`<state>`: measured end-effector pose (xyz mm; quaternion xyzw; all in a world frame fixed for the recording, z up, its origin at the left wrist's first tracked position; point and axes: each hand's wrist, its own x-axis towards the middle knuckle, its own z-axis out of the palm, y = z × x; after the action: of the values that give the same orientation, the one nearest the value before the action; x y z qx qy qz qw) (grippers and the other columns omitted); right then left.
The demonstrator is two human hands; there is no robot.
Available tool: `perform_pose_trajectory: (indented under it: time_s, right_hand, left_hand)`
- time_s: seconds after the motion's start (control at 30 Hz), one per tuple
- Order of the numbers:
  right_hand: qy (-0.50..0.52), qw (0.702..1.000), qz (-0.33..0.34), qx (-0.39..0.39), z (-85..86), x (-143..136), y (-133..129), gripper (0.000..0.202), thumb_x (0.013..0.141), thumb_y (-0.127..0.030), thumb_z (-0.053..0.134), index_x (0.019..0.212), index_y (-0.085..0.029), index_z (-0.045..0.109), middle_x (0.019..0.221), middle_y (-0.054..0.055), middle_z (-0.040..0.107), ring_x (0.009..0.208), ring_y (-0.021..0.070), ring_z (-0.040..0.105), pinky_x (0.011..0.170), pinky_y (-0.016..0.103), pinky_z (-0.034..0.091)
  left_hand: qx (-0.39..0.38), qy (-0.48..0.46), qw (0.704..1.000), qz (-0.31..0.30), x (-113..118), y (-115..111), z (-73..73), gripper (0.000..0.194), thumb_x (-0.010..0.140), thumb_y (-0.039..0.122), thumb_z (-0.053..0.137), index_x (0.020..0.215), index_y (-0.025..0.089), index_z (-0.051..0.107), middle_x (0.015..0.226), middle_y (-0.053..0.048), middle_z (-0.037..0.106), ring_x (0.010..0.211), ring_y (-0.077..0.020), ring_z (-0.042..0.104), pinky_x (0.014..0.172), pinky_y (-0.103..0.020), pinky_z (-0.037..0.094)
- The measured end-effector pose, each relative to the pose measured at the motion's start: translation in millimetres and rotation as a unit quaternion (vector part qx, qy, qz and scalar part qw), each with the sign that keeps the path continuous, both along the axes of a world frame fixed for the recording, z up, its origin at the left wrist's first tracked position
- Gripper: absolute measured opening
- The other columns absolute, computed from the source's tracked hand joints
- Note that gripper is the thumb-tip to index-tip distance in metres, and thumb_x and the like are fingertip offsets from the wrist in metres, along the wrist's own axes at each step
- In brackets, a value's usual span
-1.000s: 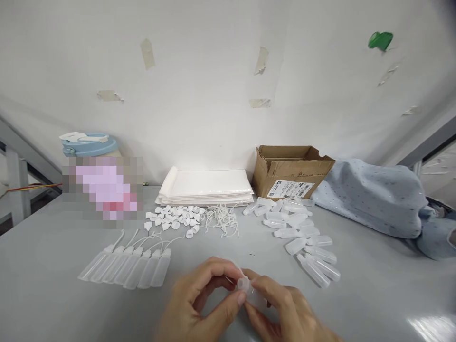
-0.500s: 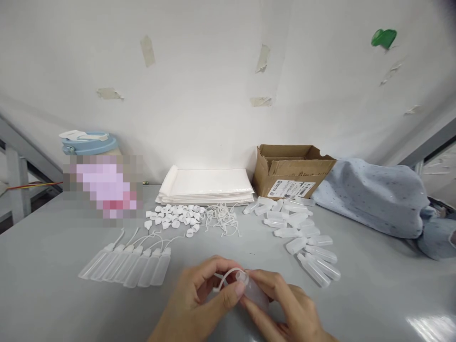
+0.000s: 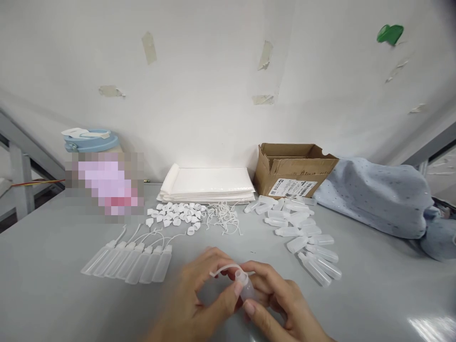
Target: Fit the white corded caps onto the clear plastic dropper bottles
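Note:
Near the front of the table, a translucent plastic bottle (image 3: pixel 247 289) stands tilted between my two hands, its open neck facing up. A thin white strap (image 3: pixel 228 267) loops from the neck out to the left. My left hand (image 3: pixel 208 294) pinches the neck and strap with thumb and fingers. Wrapped around the bottle's body from the right is my right hand (image 3: pixel 281 299); the lower part of the bottle is hidden. To the left lies a row of several bottles (image 3: pixel 133 266) with straps on their necks.
White caps (image 3: pixel 176 213) lie in a group beside a tangle of loose straps (image 3: pixel 223 216). Bare bottles (image 3: pixel 299 221) are scattered at right. Behind stand a stack of white bags (image 3: pixel 210 183), a cardboard box (image 3: pixel 297 166) and a light blue cloth (image 3: pixel 377 199).
The bottle has come more upright, and my right fingers have shifted around its body. The strap's free end has swung up a little. My left hand keeps its pinch at the neck.

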<state>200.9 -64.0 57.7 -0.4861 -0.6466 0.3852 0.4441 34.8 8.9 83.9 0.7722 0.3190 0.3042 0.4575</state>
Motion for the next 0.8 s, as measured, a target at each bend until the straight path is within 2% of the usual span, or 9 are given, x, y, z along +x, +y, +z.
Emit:
perform_pose_trajectory:
  time_s: [0.17, 0.27, 0.33, 0.4, 0.47, 0.53, 0.63, 0.8]
  right_hand:
    - [0.086, 0.996, -0.002, -0.011, -0.7, 0, -1, 0.034, 0.092, -0.031, 0.051, 0.125, -0.027, 0.046, 0.086, 0.004, 0.071, 0.077, 0.0158, 0.069, 0.071, 0.029, 0.056]
    - [0.138, 0.989, 0.009, -0.047, -0.3, 1, 2, 0.033, 0.093, -0.034, 0.049, 0.124, -0.026, 0.047, 0.09, 0.006, 0.071, 0.079, 0.0172, 0.069, 0.071, 0.031, 0.057]
    - [0.181, 0.98, 0.015, -0.078, 1.5, 1, 5, 0.033, 0.093, -0.037, 0.049, 0.123, -0.024, 0.049, 0.089, 0.006, 0.07, 0.078, 0.018, 0.069, 0.068, 0.032, 0.057]
    - [0.222, 0.969, 0.025, -0.108, 3.9, 2, 8, 0.035, 0.092, -0.039, 0.05, 0.122, -0.022, 0.05, 0.088, 0.006, 0.069, 0.077, 0.0183, 0.07, 0.068, 0.032, 0.057]
    - [0.245, 0.959, 0.04, -0.134, 6.4, 2, 11, 0.036, 0.091, -0.041, 0.051, 0.121, -0.021, 0.051, 0.086, 0.006, 0.069, 0.076, 0.018, 0.07, 0.07, 0.033, 0.057]
    - [0.241, 0.958, 0.039, -0.148, 8.0, 2, 11, 0.036, 0.091, -0.04, 0.051, 0.121, -0.021, 0.052, 0.086, 0.005, 0.07, 0.078, 0.0176, 0.07, 0.073, 0.032, 0.057]
    - [0.2, 0.971, 0.013, -0.133, 6.6, 1, 7, 0.035, 0.091, -0.038, 0.052, 0.122, -0.022, 0.051, 0.091, 0.006, 0.069, 0.082, 0.0182, 0.07, 0.075, 0.032, 0.056]
    - [0.141, 0.986, -0.008, -0.089, -0.9, -3, 3, 0.033, 0.089, -0.033, 0.054, 0.12, -0.023, 0.049, 0.091, 0.006, 0.068, 0.08, 0.0182, 0.07, 0.072, 0.031, 0.056]
  left_hand:
    - [0.003, 0.011, 0.999, -0.034, 0, 6, 0.0, 0.018, 0.087, 0.027, 0.048, 0.077, 0.024, 0.062, 0.075, 0.002, 0.063, 0.077, -0.0155, 0.06, 0.068, -0.025, 0.049]
    - [0.035, 0.033, 0.998, -0.049, 0, 8, -3.7, 0.027, 0.091, 0.025, 0.044, 0.072, 0.024, 0.063, 0.074, 0.001, 0.063, 0.078, -0.0157, 0.059, 0.072, -0.026, 0.049]
    - [0.095, 0.037, 0.995, -0.023, 0, 9, -8.2, 0.025, 0.091, 0.022, 0.044, 0.075, 0.024, 0.063, 0.074, 0.001, 0.062, 0.076, -0.0156, 0.058, 0.071, -0.027, 0.049]
    - [0.184, 0.015, 0.983, 0.015, 0, 8, -13.0, 0.016, 0.088, 0.016, 0.047, 0.088, 0.023, 0.062, 0.078, -0.001, 0.062, 0.076, -0.0158, 0.057, 0.068, -0.027, 0.049]
    - [0.263, -0.002, 0.965, 0.025, 0, 7, -16.7, 0.022, 0.085, 0.012, 0.052, 0.104, 0.022, 0.056, 0.086, -0.003, 0.061, 0.081, -0.0171, 0.056, 0.07, -0.028, 0.05]
    - [0.299, 0.006, 0.954, 0.004, 0, 6, -18.4, 0.033, 0.082, 0.015, 0.057, 0.114, 0.02, 0.051, 0.095, -0.006, 0.059, 0.089, -0.0195, 0.055, 0.075, -0.031, 0.051]
    - [0.326, 0.049, 0.944, -0.018, 1, 3, -17.4, 0.045, 0.078, 0.022, 0.064, 0.119, 0.015, 0.048, 0.103, -0.011, 0.057, 0.095, -0.0228, 0.053, 0.079, -0.033, 0.052]
    - [0.377, 0.058, 0.924, -0.003, 2, -1, -14.0, 0.039, 0.079, 0.015, 0.061, 0.116, 0.012, 0.049, 0.1, -0.012, 0.057, 0.093, -0.0232, 0.053, 0.079, -0.035, 0.052]
